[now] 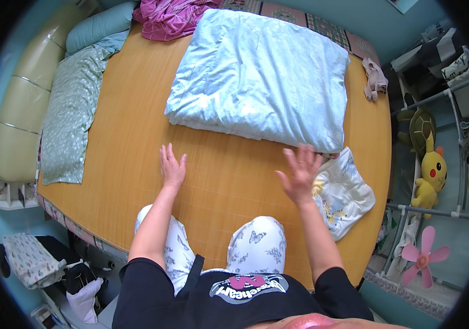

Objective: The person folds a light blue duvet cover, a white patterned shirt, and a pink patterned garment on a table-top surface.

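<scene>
A folded light-blue quilt (259,78) lies on the tan bed mat (136,123) in front of me. My left hand (172,166) is over the mat, short of the quilt's lower left corner, fingers apart and nothing in it. Slightly blurred, my right hand (301,172) is spread near the quilt's lower right edge, also holding nothing. A white cloth with a printed pattern (339,193) lies just right of that hand, its upper end close to the quilt's corner. Both my knees rest on the mat.
At the left lie a green patterned pillow (74,111) and a rolled blue-green pillow (101,28). Magenta bedding (168,18) is at the back, a pink cloth (374,78) by the right edge. A rack at the right holds a yellow plush toy (431,177) near a pink fan (423,260).
</scene>
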`<action>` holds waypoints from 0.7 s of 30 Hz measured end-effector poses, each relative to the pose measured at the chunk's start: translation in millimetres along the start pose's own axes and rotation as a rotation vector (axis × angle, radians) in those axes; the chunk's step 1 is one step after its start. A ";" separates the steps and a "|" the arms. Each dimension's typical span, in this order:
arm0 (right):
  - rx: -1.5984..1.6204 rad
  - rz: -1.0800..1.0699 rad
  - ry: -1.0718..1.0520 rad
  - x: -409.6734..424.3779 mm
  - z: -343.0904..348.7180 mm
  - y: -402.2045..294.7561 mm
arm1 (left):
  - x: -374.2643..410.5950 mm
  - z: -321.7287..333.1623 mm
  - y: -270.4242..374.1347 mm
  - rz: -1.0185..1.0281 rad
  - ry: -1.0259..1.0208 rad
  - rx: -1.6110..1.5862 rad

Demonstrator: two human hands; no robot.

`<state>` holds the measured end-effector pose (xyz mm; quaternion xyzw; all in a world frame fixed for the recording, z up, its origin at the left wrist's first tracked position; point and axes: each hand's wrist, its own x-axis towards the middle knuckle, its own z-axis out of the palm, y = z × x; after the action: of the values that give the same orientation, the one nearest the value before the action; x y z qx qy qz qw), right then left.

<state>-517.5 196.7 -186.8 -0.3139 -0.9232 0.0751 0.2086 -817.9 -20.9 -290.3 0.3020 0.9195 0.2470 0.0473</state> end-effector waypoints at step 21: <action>-0.619 0.018 -0.054 285.5 169.6 106.7 | 55.1 -0.6 -33.8 0.080 -0.065 0.314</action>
<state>-736.7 454.2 -272.0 -0.3685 -0.9046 -0.1993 0.0779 -880.9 -12.7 -302.7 0.3497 0.9321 0.0919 0.0193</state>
